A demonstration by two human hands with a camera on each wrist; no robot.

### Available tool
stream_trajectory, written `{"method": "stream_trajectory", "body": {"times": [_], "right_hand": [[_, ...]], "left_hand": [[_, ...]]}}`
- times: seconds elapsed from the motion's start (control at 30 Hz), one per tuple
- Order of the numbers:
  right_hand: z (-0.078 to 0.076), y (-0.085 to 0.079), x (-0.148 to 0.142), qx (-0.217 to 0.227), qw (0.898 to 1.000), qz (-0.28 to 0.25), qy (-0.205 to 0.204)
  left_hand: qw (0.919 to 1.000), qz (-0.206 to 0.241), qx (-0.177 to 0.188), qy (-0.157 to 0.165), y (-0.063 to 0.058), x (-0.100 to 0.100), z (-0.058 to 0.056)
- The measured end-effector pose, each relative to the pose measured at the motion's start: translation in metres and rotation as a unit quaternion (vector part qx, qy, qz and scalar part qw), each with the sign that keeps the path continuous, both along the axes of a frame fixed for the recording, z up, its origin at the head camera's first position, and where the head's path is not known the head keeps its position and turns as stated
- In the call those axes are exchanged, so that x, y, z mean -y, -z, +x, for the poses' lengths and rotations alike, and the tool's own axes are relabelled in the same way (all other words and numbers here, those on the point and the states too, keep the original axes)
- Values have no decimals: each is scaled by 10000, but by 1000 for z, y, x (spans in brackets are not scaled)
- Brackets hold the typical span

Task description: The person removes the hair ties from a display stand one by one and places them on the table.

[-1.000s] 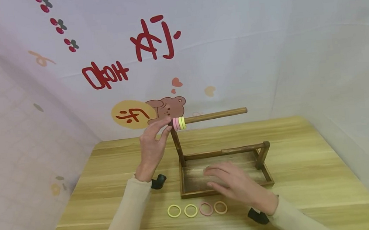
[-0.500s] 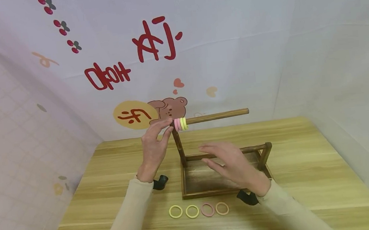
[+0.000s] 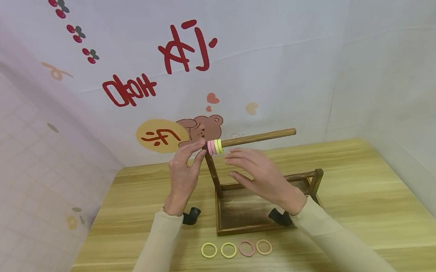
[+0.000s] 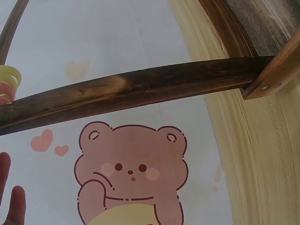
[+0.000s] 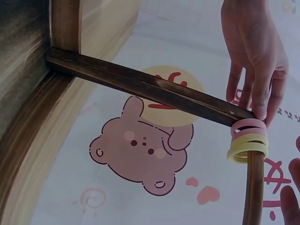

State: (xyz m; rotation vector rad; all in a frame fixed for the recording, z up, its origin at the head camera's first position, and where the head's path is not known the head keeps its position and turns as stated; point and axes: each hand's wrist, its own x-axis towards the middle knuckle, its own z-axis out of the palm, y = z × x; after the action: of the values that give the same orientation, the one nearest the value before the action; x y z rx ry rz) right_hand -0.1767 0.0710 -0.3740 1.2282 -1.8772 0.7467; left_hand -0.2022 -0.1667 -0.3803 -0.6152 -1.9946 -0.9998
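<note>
A dark wooden stand has an upright post [image 3: 213, 173] with a horizontal rod [image 3: 261, 137] running right from its top. At the corner where they meet, my left hand [image 3: 184, 172] pinches the stand between thumb and fingers. Pink rings [image 5: 248, 125] and yellow rings [image 5: 247, 146] sit together on the rod, against that corner. My right hand [image 3: 263, 175] is below the rod, just right of the rings, thumb and fingers spread and holding nothing. Only fingertips [image 4: 18, 204] of the left hand show in the left wrist view.
In front of the stand's tray base [image 3: 250, 229] lie two yellow rings [image 3: 210, 257], a pink ring [image 3: 247, 256] and a pale orange ring [image 3: 265, 254] in a row. A lower bar [image 3: 298, 176] ends in a short post at right. A patterned cloth backdrop [image 3: 274, 69] rises behind.
My right hand has risen from over the tray toward the rings on the rod, moving up and slightly left. The left hand stays at the stand's corner.
</note>
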Motion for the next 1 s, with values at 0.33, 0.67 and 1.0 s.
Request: {"method": "stream_trajectory", "body": {"times": [0.33, 0.67, 1.0], "right_hand": [[-17, -5, 8, -71, 9999, -104, 47], [-32, -11, 12, -196, 9992, 54, 342], [-46, -13, 13, -339, 9961, 574, 585]], "left_hand": [[9999, -20, -34, 103, -1, 1, 0], [9999, -97, -61, 15, 0, 1, 0], [9999, -124, 52, 43, -1, 1, -1]]}}
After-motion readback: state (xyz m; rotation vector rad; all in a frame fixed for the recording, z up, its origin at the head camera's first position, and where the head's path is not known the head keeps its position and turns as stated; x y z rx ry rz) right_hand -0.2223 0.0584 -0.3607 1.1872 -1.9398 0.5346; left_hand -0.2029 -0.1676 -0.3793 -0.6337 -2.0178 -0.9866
